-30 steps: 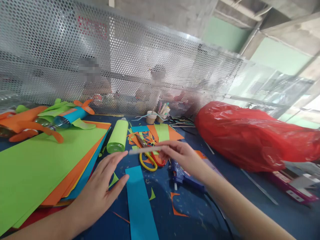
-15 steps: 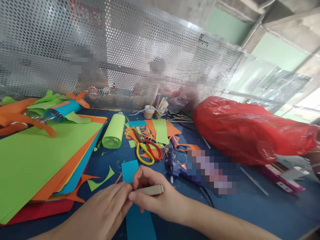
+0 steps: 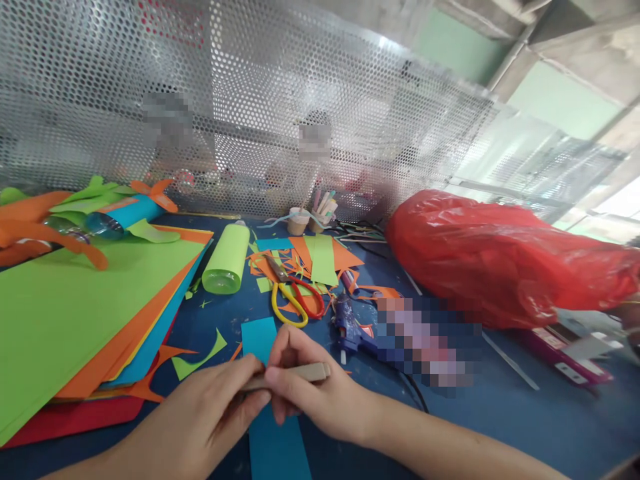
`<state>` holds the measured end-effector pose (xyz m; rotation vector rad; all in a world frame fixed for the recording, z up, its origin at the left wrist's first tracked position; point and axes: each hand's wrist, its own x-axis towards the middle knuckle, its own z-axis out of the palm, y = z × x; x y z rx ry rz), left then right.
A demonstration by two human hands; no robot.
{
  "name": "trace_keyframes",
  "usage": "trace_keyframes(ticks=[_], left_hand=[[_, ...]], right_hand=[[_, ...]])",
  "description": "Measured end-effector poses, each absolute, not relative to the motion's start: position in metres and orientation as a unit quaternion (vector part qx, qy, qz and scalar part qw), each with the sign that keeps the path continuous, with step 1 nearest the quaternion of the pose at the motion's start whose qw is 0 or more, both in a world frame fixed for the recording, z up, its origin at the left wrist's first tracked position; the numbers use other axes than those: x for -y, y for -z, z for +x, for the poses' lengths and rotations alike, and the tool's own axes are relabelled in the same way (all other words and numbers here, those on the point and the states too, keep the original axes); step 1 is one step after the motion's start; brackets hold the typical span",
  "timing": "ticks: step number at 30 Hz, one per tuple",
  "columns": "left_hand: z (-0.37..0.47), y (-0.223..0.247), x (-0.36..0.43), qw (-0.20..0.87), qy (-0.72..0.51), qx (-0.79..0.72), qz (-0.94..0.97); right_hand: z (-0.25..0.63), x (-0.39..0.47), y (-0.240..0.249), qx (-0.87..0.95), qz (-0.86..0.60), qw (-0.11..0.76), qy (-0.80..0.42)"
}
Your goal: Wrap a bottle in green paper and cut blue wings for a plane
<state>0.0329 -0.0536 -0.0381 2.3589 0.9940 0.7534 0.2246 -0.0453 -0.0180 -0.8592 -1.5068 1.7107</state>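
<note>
A grey-beige marker point(image 3: 311, 373) lies across both hands above a blue paper strip point(image 3: 277, 447) on the table. My right hand point(image 3: 313, 387) grips it between thumb and fingers. The thumb and fingers of my left hand point(image 3: 220, 403) close round the marker's left end, whose tip is hidden. The strip runs from under my hands toward the near edge, and its far end shows beyond them. Past my right hand are scissors point(image 3: 290, 300) with one yellow and one red handle, and a blue glue gun point(image 3: 350, 333).
Stacked coloured sheets point(image 3: 110, 293) and paper-covered bottles point(image 3: 125, 217) lie at left. A green-wrapped bottle point(image 3: 227, 260) stands beyond my hands near paper scraps point(image 3: 325, 257). Cups of markers point(image 3: 299, 221) stand by the perforated screen point(image 3: 300, 80). A red plastic bag point(image 3: 475, 257) fills the right.
My left hand has lifted slightly and its fingers have moved from lying flat to closing round the marker's left end. More of the marker shows between the hands.
</note>
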Motion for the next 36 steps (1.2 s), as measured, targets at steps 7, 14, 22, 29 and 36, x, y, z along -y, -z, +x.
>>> trace_keyframes(ticks=[7, 14, 22, 29, 36], left_hand=[[0.027, 0.046, 0.041, 0.098, -0.322, -0.457, 0.823], [0.023, 0.047, 0.041, 0.026, -0.335, -0.374, 0.865], [0.027, 0.048, 0.032, 0.065, -0.361, -0.382, 0.849], [0.027, 0.05, 0.035, 0.051, -0.324, -0.371, 0.869], [0.027, 0.047, 0.035, 0.077, -0.318, -0.367, 0.871]], right_hand=[[0.232, 0.046, 0.007, 0.64, -0.368, 0.39, -0.55], [0.229, 0.052, -0.002, 0.815, -0.348, 0.278, -0.371], [0.259, 0.003, -0.037, 0.82, -0.545, 0.068, -0.16], [0.322, -0.091, -0.037, 0.701, -0.711, -0.062, 0.0], [0.327, -0.114, -0.023, 0.687, -0.724, -0.059, 0.032]])
